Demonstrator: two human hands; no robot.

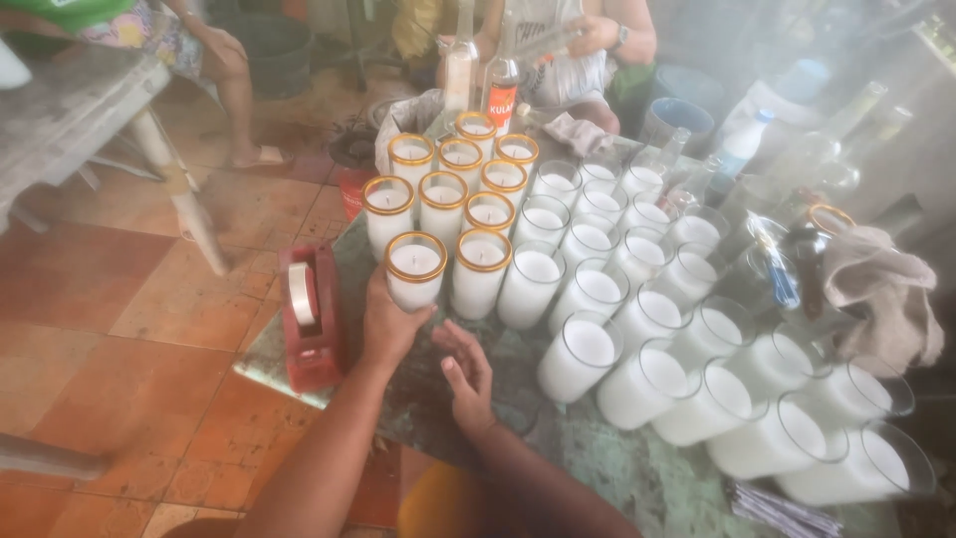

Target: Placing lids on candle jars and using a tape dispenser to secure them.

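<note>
The left hand point(386, 324) is wrapped around the lower body of a gold-rimmed candle glass point(414, 270), fingers clamped on its sides, the glass standing upright with its long axis vertical and its open mouth facing up, white wax and a small wick showing inside. That glass sits at the near corner of the gold-rimmed group point(458, 184), directly above and just beyond the left hand's knuckles, touching or nearly touching the neighbour glass to its right. The right hand point(466, 377) holds nothing; it lies just to the right of the left hand and a little nearer the person, palm turned up, fingers loosely spread and curled, hovering low over the green counter point(418, 399). So the left hand is the one on the glass, and the right is close beside it but apart from it. Beyond the right hand, the plain clear candle glasses point(637, 299) run in rows away to the right. To the left of the left hand, just beside it at the counter's edge, stands a red tape dispenser point(309, 319). Across the counter another person's hand point(595, 35) holds a bottle point(543, 42).
</note>
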